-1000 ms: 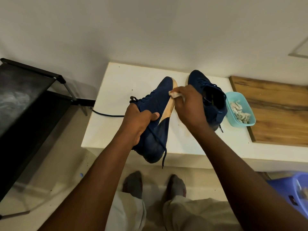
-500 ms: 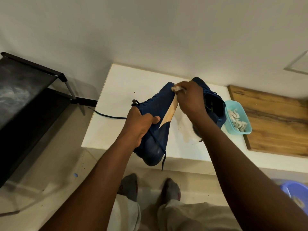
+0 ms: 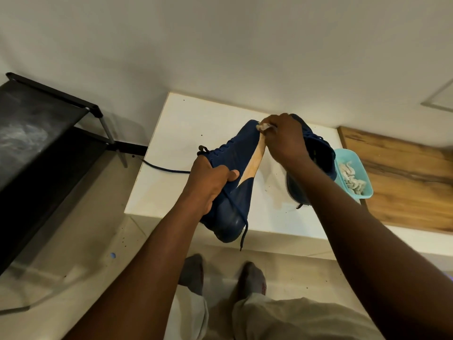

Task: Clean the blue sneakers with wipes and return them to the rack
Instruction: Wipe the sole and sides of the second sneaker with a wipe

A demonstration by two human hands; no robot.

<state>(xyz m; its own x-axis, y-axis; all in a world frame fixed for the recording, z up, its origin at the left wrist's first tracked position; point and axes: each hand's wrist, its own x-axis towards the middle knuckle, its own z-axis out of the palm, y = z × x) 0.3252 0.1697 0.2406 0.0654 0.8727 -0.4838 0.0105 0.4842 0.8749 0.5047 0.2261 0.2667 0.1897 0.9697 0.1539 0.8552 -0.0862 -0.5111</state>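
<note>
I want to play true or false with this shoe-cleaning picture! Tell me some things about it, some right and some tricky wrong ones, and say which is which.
1. The left hand grips a blue sneaker. True.
2. The right hand holds nothing. False: it pinches a wipe against the far end of the held sneaker's tan sole.
3. The other sneaker lies on the floor. False: it stands on the white table, right beside the teal tub.
4. The teal tub has crumpled whitish pieces in it. True.
</note>
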